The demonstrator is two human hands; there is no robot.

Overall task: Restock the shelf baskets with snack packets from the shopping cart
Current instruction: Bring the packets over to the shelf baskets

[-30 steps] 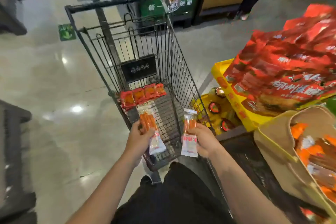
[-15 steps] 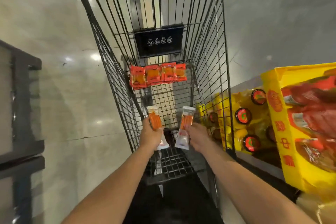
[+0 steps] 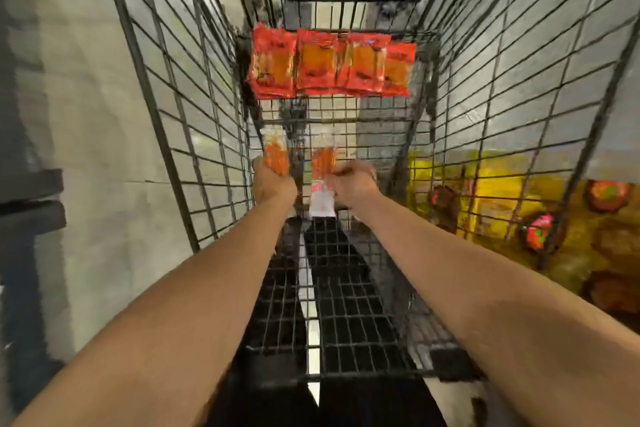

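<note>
Lying at twelve o'clock in the shopping cart [image 3: 502,87] are four red packets [image 3: 330,62]. One slim snack packet [image 3: 276,154] is gripped by the left hand [image 3: 273,182], another [image 3: 322,177] by the right hand [image 3: 353,182]; print is blurred.

both my arms down in the shopping cart [image 3: 180,107], my left hand [image 3: 273,180] gripping one orange snack packet [image 3: 275,152], my right hand [image 3: 353,180] pinching another [image 3: 322,166], row of red packets [image 3: 330,62] just past my fingers, yellow boxes [image 3: 491,198] off to my right outside the wire
</note>
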